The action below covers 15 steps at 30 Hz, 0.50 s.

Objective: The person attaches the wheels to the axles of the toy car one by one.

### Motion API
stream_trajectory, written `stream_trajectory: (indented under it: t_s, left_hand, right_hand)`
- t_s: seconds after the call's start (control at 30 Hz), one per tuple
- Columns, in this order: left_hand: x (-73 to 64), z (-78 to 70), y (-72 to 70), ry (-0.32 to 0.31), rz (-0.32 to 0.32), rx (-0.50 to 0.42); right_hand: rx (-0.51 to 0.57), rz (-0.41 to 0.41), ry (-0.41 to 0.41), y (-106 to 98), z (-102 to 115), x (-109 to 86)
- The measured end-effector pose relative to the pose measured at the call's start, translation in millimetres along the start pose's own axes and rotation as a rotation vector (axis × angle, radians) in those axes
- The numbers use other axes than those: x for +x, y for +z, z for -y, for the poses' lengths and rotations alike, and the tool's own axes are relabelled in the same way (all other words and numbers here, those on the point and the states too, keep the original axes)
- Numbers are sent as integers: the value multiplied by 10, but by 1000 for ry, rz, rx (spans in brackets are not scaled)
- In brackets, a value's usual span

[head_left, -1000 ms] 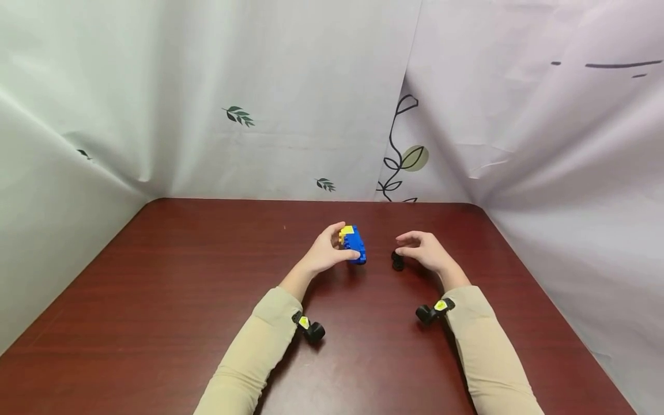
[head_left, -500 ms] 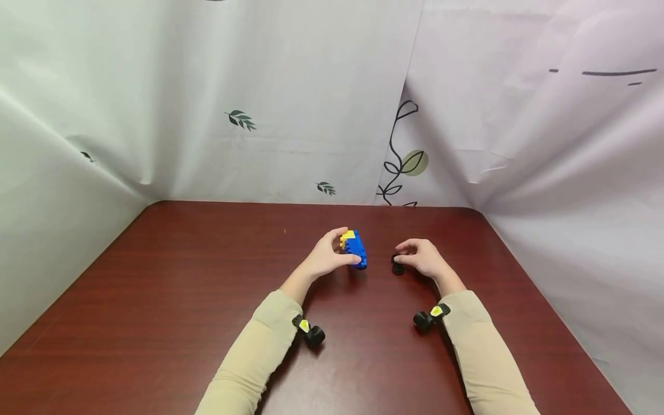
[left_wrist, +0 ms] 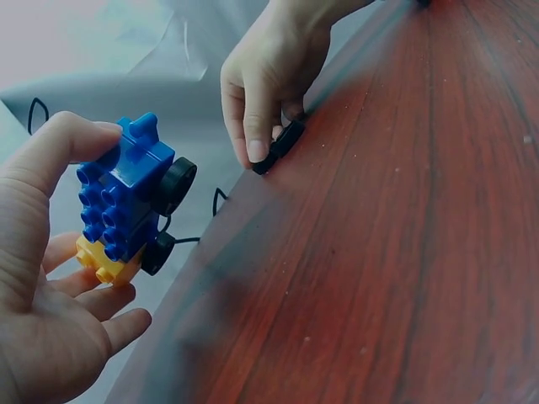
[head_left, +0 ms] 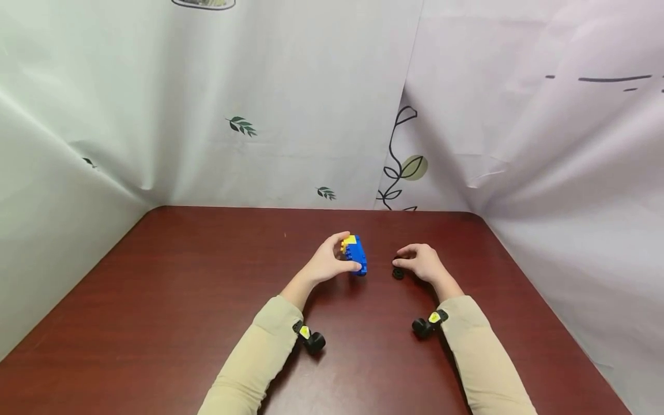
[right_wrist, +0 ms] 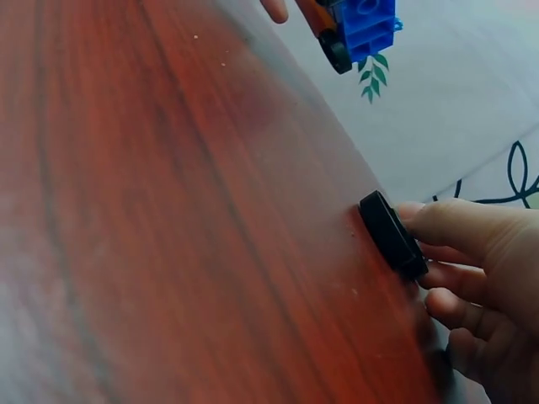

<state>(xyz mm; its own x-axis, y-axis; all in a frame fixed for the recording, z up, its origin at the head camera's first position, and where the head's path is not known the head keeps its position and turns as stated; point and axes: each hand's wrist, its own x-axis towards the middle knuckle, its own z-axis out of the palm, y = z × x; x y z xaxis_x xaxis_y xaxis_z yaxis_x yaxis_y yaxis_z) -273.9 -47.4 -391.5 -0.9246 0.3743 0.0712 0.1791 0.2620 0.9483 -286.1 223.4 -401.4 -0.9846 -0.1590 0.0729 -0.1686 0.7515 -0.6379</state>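
Note:
My left hand (head_left: 325,262) grips a toy brick car (head_left: 357,255) above the table, thumb at one end and fingers at the other. Blue studded bricks, a yellow brick and black wheels (left_wrist: 174,187) on one side of the car show in the left wrist view. To the right, my right hand (head_left: 424,264) reaches down to loose black toy wheels (right_wrist: 389,231) on the table. Its thumb and fingers pinch one of them, mostly hidden by the fingertips in the head view. Another loose wheel (head_left: 398,274) lies just in front of those fingertips.
The dark red table (head_left: 207,323) runs back to a pale curtain (head_left: 290,115) with printed leaves, which also hangs along both sides. A small black camera is strapped to each sleeve.
My right hand's fingers have lowered and closed in on the loose wheel. The left hand still grips the car in about the same place. The head view has tilted slightly up.

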Motion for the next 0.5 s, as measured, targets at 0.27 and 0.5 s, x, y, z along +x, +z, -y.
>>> stream_trajectory:
  t_s: [0.27, 0.5]
  left_hand:
    - [16, -29, -18, 22, -6, -9]
    - [-10, -3, 12, 2, 0, 4]
  right_hand:
    - [-40, -23, 6, -11, 53, 62]
    - [-49, 30, 31, 11, 39, 10]
